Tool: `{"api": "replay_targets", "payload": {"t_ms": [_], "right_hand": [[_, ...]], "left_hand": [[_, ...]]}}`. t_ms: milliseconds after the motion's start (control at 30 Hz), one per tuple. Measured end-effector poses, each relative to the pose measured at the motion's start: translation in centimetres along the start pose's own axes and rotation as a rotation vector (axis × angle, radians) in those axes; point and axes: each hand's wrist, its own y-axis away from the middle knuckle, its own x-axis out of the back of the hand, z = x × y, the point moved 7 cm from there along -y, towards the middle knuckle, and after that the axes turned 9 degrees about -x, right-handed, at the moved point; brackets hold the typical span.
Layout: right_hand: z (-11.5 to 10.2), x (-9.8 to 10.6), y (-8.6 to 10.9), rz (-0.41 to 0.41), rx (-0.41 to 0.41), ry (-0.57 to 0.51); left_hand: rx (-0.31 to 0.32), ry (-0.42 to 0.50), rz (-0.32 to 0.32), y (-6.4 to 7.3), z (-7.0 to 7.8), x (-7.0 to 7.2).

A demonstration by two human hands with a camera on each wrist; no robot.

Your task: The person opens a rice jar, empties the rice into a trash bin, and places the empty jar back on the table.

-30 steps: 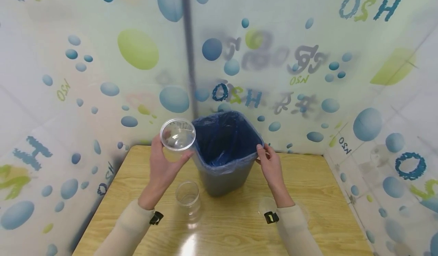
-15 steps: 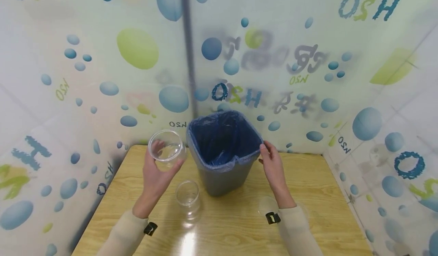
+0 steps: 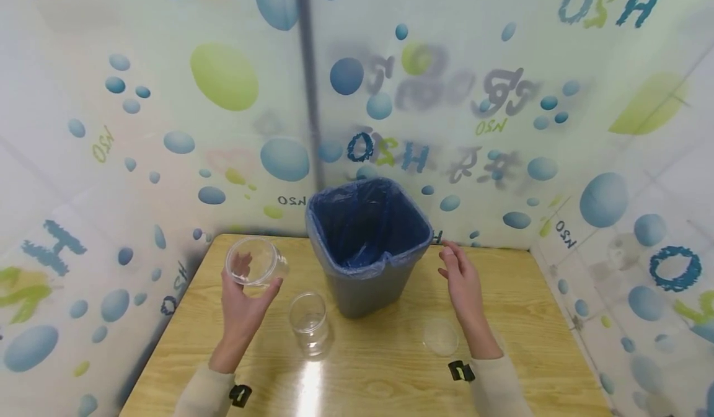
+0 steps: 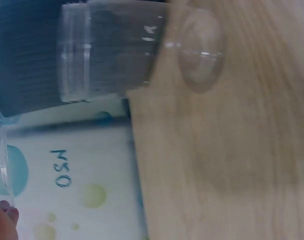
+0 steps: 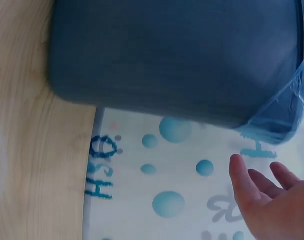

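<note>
My left hand (image 3: pixel 245 305) holds a clear plastic cup (image 3: pixel 253 262) tilted above the left part of the table, its fingers and thumb around the side. Only a sliver of that cup shows at the left edge of the left wrist view. A second clear cup (image 3: pixel 308 321), also seen as a cup (image 4: pixel 111 50) in the left wrist view, stands upright on the table between my left hand and a grey trash bin (image 3: pixel 368 293). My right hand (image 3: pixel 465 287) is just right of the bin, apart from its rim, fingers loosely bent and holding nothing.
A blue bag (image 3: pixel 357 274) lines the bin, folded over its rim. A flat, clear round lid (image 3: pixel 440 337) lies on the wooden table (image 3: pixel 385 373) near my right wrist. Patterned walls (image 3: pixel 223 76) enclose the table at the back and sides.
My left hand has moved left and down, away from the bin, with the clear cup now tilted. My right hand has let go of the bin's rim and shifted right.
</note>
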Motion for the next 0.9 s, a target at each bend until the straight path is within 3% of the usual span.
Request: {"api": "replay_targets", "payload": {"t_ms": [100,367,633,900], "right_hand": [[0.3,1.0,0.5,0.022,0.007,0.025],[1.1,2.9,1.5,0.058,0.006,0.039],[2.4,3.8,2.2,0.075,-0.021,0.059],[3.4,4.1,2.4,0.068,-0.053,0.04]], "left_hand": [[0.036,-0.018,-0.029,1.0,-2.4,0.4],[0.192,-0.106,-0.102,3.5,-6.6,1.8],[0.295,-0.161,-0.173,6.0,-9.5,2.6],[0.359,-0.211,-0.248,8.3,-11.7,1.9]]}}
